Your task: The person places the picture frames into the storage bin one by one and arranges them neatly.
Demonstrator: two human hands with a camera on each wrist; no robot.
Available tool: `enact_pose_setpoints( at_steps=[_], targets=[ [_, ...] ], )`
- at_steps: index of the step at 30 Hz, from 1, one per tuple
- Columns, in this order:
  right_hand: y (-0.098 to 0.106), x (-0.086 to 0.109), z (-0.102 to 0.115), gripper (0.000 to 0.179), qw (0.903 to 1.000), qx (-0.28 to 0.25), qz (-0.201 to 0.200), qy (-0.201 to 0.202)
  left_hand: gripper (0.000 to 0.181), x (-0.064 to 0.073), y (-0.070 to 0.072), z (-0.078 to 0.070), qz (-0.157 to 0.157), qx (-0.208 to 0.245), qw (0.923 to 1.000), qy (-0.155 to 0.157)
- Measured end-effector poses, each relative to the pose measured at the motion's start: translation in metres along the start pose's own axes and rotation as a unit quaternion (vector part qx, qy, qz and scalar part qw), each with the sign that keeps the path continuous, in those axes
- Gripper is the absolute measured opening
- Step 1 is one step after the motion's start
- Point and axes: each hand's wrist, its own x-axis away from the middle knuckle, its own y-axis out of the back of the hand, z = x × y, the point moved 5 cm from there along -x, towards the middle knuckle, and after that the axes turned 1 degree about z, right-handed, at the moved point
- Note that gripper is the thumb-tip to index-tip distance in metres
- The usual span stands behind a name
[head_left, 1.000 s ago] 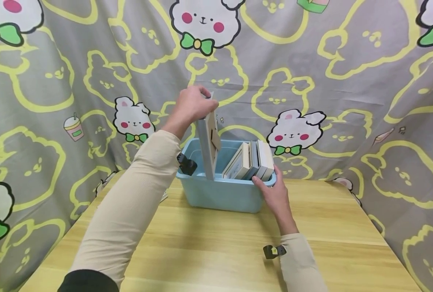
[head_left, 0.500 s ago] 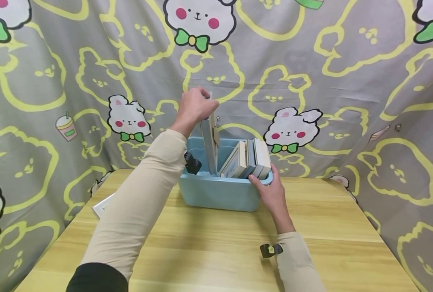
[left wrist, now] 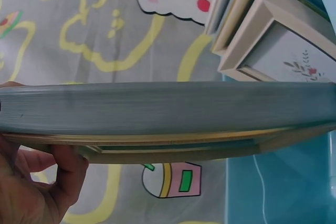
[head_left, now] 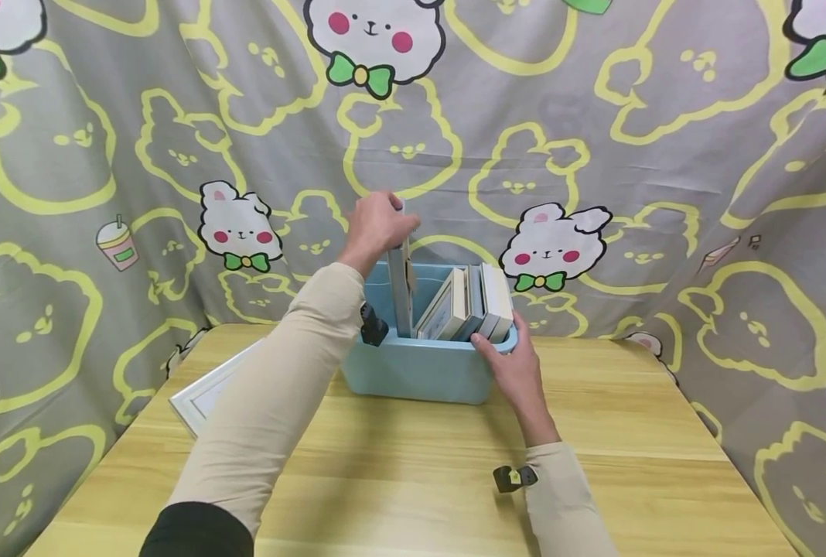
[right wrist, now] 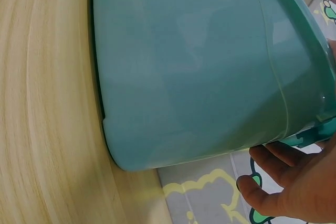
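Note:
My left hand [head_left: 380, 226] grips the top of a grey-blue picture frame [head_left: 402, 298], which stands upright with its lower end inside the light-blue plastic bin [head_left: 420, 375]. In the left wrist view, the fingers and thumb of that hand [left wrist: 37, 182] hold one end of the frame's long edge [left wrist: 168, 107]. Several more picture frames [head_left: 448, 309] lean together in the bin's right half. My right hand [head_left: 516, 363] holds the bin's right end, thumb over the front of the rim. Seen from the right wrist, its curled fingers [right wrist: 294, 182] sit under the rim at the bin's corner.
A white picture frame [head_left: 200, 398] lies on the wooden table [head_left: 413, 472] at the left, partly covered by my left sleeve. Behind the bin hangs a grey curtain [head_left: 413, 147] with cartoon bears and rabbits. Small black cameras [head_left: 513, 478] are strapped to both wrists.
My left hand has come down, lowering the picture frame deeper into the bin. My right hand keeps its hold on the rim. More of the white frame on the table now shows past my sleeve.

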Motion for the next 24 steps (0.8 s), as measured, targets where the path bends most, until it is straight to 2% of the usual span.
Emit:
enact_pose_setpoints(
  at_steps=[4, 11, 18, 24],
  targets=[
    [0.001, 0.0, -0.002, 0.096, 1.0, 0.001, -0.003, -0.003, 0.044, -0.002, -0.009, 0.001, -0.003, -0.014, 0.9999, -0.006],
    [0.0, -0.001, -0.003, 0.096, 1.0, 0.002, -0.008, 0.003, 0.028, -0.002, -0.024, 0.006, -0.011, -0.028, 0.9993, -0.023],
    [0.0, -0.001, 0.0, 0.097, 0.9998, 0.013, -0.009, 0.014, 0.035, -0.001, -0.036, 0.011, -0.016, -0.041, 0.9984, -0.035],
    [0.001, -0.001, 0.001, 0.097, 0.9998, 0.013, -0.012, 0.01, 0.028, -0.003, -0.046, 0.015, -0.016, -0.056, 0.9976, -0.037]
  ],
)
